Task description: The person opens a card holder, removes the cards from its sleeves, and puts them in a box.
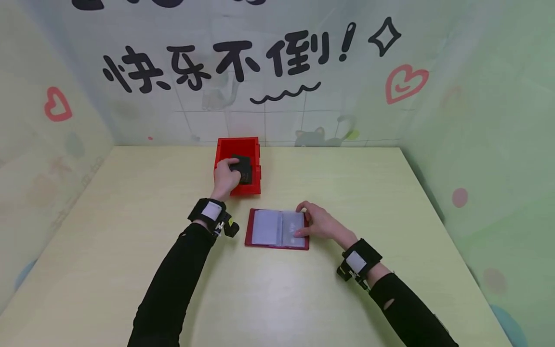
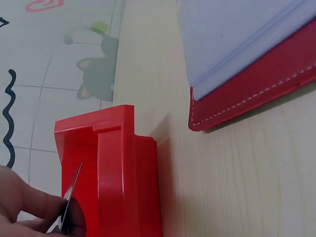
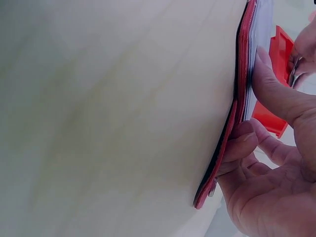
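Observation:
A small red card holder [image 1: 266,229] lies open on the table, its clear plastic sleeves facing up. My right hand [image 1: 321,222] grips its right side. In the right wrist view the thumb [image 3: 269,81] presses on the sleeves, while some fingers curl against the edge of the red cover [image 3: 217,163]. Farther back, my left hand [image 1: 225,177] reaches over a red plastic bin [image 1: 246,189]. It pinches a thin dark card [image 1: 245,169] between thumb and fingers, and the left wrist view shows that card [image 2: 73,190] nearly edge-on within the bin's opening. What is printed on it cannot be read.
The bin stands near the back of the pale wooden table [image 1: 347,193], just behind the card holder. A printed backdrop [image 1: 277,120] rises at the table's rear edge, and patterned side panels [image 1: 490,193] flank it. Each wrist carries a strapped camera.

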Motion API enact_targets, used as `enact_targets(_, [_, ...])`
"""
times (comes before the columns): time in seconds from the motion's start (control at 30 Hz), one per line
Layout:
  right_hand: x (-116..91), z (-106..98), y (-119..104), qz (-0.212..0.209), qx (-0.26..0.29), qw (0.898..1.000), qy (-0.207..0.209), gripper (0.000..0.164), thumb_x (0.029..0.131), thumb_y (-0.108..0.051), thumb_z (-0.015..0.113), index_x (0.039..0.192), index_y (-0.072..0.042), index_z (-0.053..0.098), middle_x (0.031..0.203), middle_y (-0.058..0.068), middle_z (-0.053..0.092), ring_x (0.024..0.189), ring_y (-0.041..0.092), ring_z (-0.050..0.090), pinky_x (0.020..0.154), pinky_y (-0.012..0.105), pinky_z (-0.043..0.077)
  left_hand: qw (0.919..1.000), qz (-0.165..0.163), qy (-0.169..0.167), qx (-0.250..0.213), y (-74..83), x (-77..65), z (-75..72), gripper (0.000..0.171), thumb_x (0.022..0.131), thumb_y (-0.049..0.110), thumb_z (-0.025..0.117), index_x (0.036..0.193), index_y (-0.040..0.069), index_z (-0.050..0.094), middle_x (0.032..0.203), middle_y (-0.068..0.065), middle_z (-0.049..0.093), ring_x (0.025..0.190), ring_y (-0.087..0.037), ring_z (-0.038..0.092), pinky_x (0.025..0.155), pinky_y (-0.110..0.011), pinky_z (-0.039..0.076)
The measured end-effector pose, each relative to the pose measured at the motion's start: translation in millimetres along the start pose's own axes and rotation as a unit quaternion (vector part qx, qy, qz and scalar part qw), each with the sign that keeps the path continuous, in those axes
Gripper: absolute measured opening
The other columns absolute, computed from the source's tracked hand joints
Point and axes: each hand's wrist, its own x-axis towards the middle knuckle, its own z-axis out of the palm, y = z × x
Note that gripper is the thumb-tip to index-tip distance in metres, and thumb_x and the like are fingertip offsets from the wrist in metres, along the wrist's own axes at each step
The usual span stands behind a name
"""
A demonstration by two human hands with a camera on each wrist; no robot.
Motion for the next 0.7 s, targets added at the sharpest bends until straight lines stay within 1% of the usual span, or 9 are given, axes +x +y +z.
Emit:
enact_targets(0.07, [0,0,-1,0.001,0.001,1.000,0.000,0.059,0.081,-0.020,0.085,0.127,-0.005,0.052,0.090,0.009,0.052,0.085,0.020,0.049,0.071,0.028,0.041,0.9998,0.001,0.008,0.020,-0.3,4.9,2.3,0.047,0.095,-0.001,0.046,0.142,-0.001,0.052,0.152,-0.022,0.045,0.133,-0.039,0.046,0.114,-0.051,0.043])
enact_targets(0.13, [-1,0,-1,0.002,0.001,1.000,-0.001,0.059,0.081,-0.020,0.085,0.127,-0.005,0.052,0.090,0.009,0.052,0.085,0.020,0.050,0.071,0.028,0.041,0.9989,0.003,0.008,0.046,-0.6,9.2,5.0,0.047,0.095,0.000,0.047,0.141,-0.003,0.052,0.150,-0.023,0.048,0.131,-0.039,0.048,0.112,-0.052,0.044])
enact_targets(0.23, [-1,0,-2,0.003,0.001,1.000,-0.001,0.059,0.081,-0.019,0.085,0.127,-0.005,0.052,0.091,0.009,0.053,0.086,0.021,0.050,0.073,0.028,0.042,0.9960,0.005,0.001,0.089,-2.8,14.8,10.4,0.047,0.094,0.001,0.050,0.140,-0.007,0.050,0.146,-0.027,0.051,0.127,-0.041,0.052,0.110,-0.052,0.046])
enact_targets(0.33, [-1,1,-2,0.002,0.001,1.000,-0.002,0.059,0.081,-0.019,0.085,0.128,-0.005,0.052,0.093,0.010,0.053,0.088,0.021,0.051,0.074,0.029,0.043,0.9910,0.010,-0.007,0.133,-6.0,17.4,15.5,0.046,0.093,0.002,0.053,0.138,-0.009,0.050,0.141,-0.028,0.054,0.124,-0.041,0.053,0.108,-0.052,0.047])
enact_targets(0.43, [-1,1,-3,0.003,-0.001,1.000,-0.002,0.059,0.081,-0.020,0.085,0.127,-0.005,0.052,0.093,0.009,0.054,0.088,0.021,0.051,0.074,0.029,0.043,0.9802,0.020,-0.017,0.196,-7.3,16.5,21.3,0.040,0.094,0.005,0.055,0.130,-0.011,0.053,0.133,-0.029,0.056,0.119,-0.042,0.054,0.104,-0.053,0.049])
enact_targets(0.5, [-2,1,-3,0.003,-0.003,1.000,-0.001,0.059,0.081,-0.020,0.085,0.127,-0.005,0.052,0.093,0.010,0.054,0.088,0.021,0.051,0.074,0.028,0.042,0.9701,0.024,-0.026,0.240,-7.1,14.5,24.8,0.038,0.094,0.007,0.057,0.127,-0.011,0.055,0.133,-0.030,0.053,0.118,-0.042,0.053,0.103,-0.054,0.049])
enact_targets(0.57, [-2,1,-4,0.003,-0.006,1.000,0.000,0.059,0.081,-0.020,0.085,0.127,-0.005,0.052,0.093,0.009,0.053,0.088,0.021,0.050,0.073,0.028,0.042,0.9568,0.027,-0.034,0.287,-6.7,12.2,28.2,0.039,0.094,0.011,0.056,0.127,-0.010,0.058,0.139,-0.031,0.050,0.122,-0.045,0.052,0.107,-0.055,0.046])
enact_targets(0.6, [-2,0,-4,0.003,-0.006,1.000,0.000,0.059,0.081,-0.020,0.085,0.127,-0.005,0.052,0.093,0.009,0.053,0.087,0.021,0.050,0.073,0.028,0.042,0.9516,0.027,-0.037,0.304,-6.4,10.9,29.6,0.041,0.094,0.012,0.056,0.129,-0.009,0.058,0.143,-0.032,0.047,0.124,-0.047,0.051,0.110,-0.057,0.043])
enact_targets(0.7, [-3,0,-5,0.001,-0.005,1.000,0.000,0.059,0.081,-0.020,0.085,0.127,-0.005,0.052,0.092,0.010,0.053,0.086,0.021,0.051,0.073,0.028,0.042,0.9376,0.025,-0.047,0.344,-6.4,8.3,32.8,0.038,0.095,0.014,0.052,0.125,-0.007,0.063,0.146,-0.033,0.044,0.128,-0.049,0.047,0.117,-0.059,0.034])
